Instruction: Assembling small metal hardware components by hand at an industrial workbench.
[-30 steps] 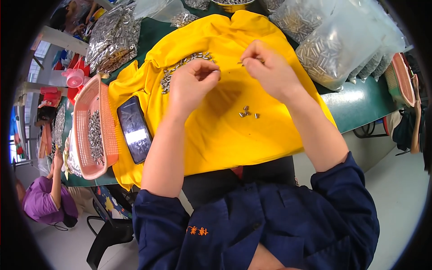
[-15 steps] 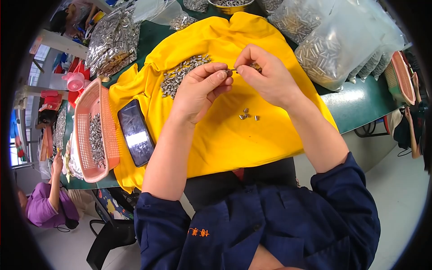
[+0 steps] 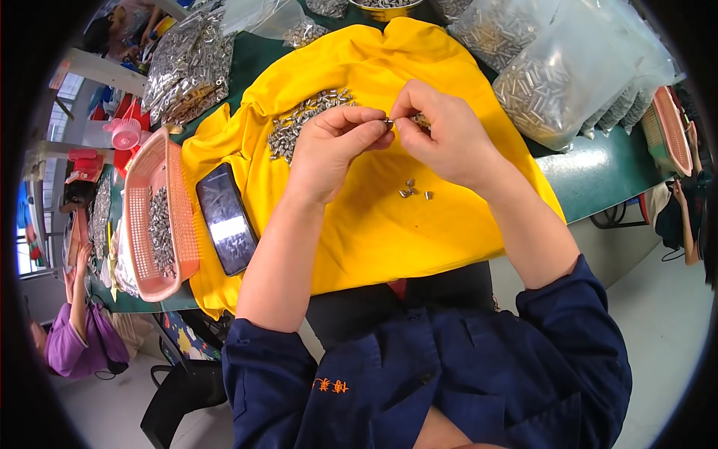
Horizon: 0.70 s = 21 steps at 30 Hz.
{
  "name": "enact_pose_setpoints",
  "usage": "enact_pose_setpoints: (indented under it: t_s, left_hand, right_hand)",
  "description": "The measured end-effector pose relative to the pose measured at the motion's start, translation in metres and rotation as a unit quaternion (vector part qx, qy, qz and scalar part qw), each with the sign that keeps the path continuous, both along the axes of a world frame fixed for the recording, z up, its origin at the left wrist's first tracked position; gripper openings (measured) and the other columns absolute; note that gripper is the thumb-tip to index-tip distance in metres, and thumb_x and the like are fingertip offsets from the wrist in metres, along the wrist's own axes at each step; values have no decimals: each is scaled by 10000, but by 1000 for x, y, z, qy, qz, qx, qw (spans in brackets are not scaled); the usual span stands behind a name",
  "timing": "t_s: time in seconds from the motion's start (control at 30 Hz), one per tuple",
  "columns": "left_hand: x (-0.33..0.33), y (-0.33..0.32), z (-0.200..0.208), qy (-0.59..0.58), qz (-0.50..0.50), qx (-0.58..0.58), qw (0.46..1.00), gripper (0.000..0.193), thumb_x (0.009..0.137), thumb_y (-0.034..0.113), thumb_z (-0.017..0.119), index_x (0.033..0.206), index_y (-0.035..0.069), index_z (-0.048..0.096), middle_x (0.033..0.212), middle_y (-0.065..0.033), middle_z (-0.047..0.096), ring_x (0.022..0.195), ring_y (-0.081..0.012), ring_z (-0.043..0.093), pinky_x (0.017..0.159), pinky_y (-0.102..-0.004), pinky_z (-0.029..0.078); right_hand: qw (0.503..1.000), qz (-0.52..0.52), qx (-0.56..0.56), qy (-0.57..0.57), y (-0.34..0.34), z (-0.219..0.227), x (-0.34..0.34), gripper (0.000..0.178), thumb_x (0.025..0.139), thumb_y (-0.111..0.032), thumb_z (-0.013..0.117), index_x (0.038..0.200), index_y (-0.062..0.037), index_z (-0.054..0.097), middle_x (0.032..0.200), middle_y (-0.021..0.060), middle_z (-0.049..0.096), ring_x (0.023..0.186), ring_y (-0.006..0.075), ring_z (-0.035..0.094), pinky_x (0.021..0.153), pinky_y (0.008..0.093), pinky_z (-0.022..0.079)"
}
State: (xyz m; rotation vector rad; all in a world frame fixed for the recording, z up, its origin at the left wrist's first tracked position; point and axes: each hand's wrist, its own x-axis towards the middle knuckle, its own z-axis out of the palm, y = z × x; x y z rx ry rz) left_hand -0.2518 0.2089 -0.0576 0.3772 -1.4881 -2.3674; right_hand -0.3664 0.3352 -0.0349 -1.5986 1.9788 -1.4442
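Head-worn fisheye, downward, close over worktable (image 3: 598, 176)

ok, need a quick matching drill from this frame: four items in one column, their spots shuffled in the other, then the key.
Items
1. phone
2. pink basket
3. loose heap of metal pieces
4. clear bags of metal parts

Places
A. far right of the table
B. left table edge, beside the yellow cloth
C. on the cloth's left part, screen up
D. on the cloth, just beyond the left hand

Pairs: 1-C, 2-B, 3-D, 4-A
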Motion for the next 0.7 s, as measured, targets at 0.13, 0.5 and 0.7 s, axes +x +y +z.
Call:
enact_pose_setpoints:
  t_s: [0.13, 0.5, 0.7]
  left_hand:
    - [0, 2, 3, -3, 14, -18, 1000, 120, 764, 11, 586, 880, -22, 588, 810, -82, 615, 736, -154, 602, 700, -249, 486]
    - [-4, 1, 0, -5, 77, -145, 986, 125, 741, -5, 593, 863, -22, 576, 808, -67, 605, 733, -138, 596, 683, -227, 473]
    - [4, 17, 9, -150, -82, -480, 861, 160, 698, 24, 581, 855, 12, 607, 796, -60, 625, 725, -138, 593, 675, -236, 456]
  right_hand:
    - [1000, 0, -13, -20, -1, -2, 2, 94, 733, -96, 503, 789, -25, 480, 655, 126, 556, 601, 265, 554, 549, 313, 433]
    - [964, 8, 32, -265, -3, -10, -14, 84, 774, -109, 498, 797, -28, 497, 641, 5, 492, 580, 70, 435, 524, 217, 368]
    - [988, -105, -69, -94, -1, -2, -17, 86, 758, -99, 495, 798, -23, 501, 654, 38, 516, 587, 108, 462, 545, 238, 389]
